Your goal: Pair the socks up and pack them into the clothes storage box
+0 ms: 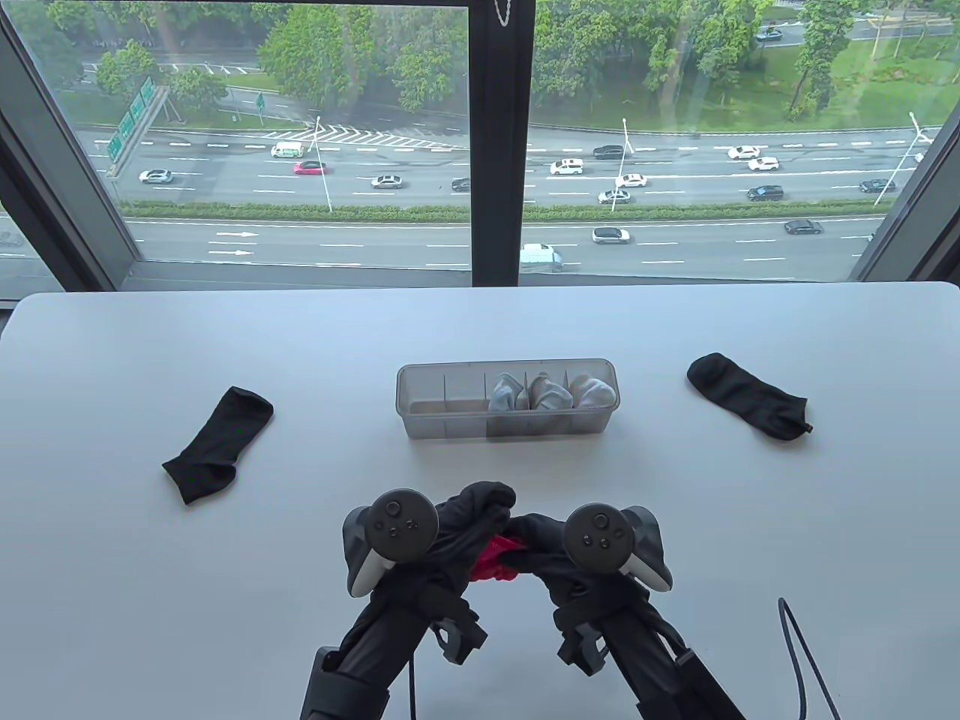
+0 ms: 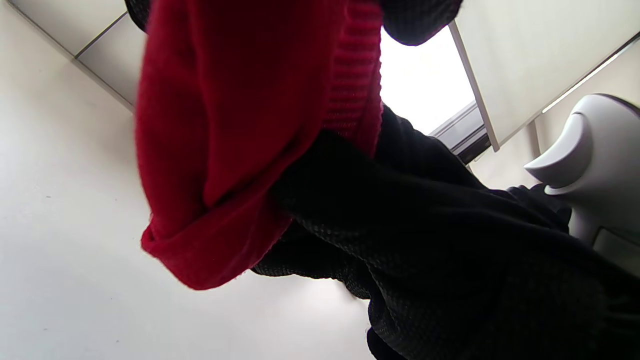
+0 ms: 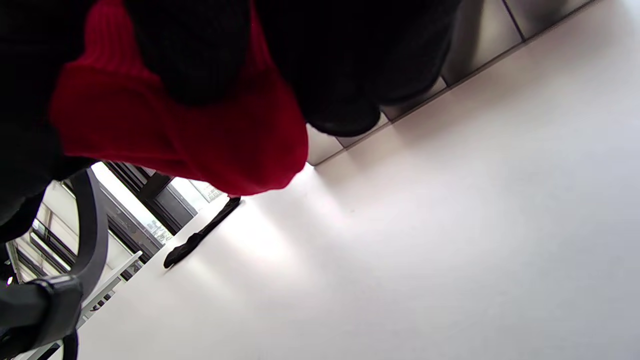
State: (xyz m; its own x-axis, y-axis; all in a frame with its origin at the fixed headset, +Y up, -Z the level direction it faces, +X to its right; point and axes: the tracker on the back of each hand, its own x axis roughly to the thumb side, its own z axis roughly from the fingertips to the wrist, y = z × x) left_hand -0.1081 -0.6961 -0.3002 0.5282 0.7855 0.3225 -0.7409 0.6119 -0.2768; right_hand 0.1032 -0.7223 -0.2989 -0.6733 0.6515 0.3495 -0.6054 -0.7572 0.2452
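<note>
Gripping a red sock (image 1: 493,561) between both sets of fingers (image 1: 491,501), left hand (image 1: 420,540) and right hand (image 1: 577,547) meeting just above the near middle of the table (image 1: 150,600), gloved fingers curling round the bunched red fabric from either side. Hanging in a fold below the left fingers in the left wrist view, with the ribbed cuff (image 2: 350,75) showing. Bulging out under the right fingers (image 3: 190,50) in the right wrist view, clear of the tabletop. Sitting beyond the hands, well apart from them, the clear storage box (image 1: 442,420), its three right compartments filled with rolled grey-white sock pairs (image 1: 550,391), its left compartments looking bare. Lying flat off to the left, a black sock (image 1: 217,444), and well off to the right, nearer the far edge, a second black sock (image 1: 750,396). Stretching open between hands and box, between box and each black sock, and along the near left part. Looping in at the near right edge, a black cable (image 1: 799,652). Running behind the far edge, a window over a road
</note>
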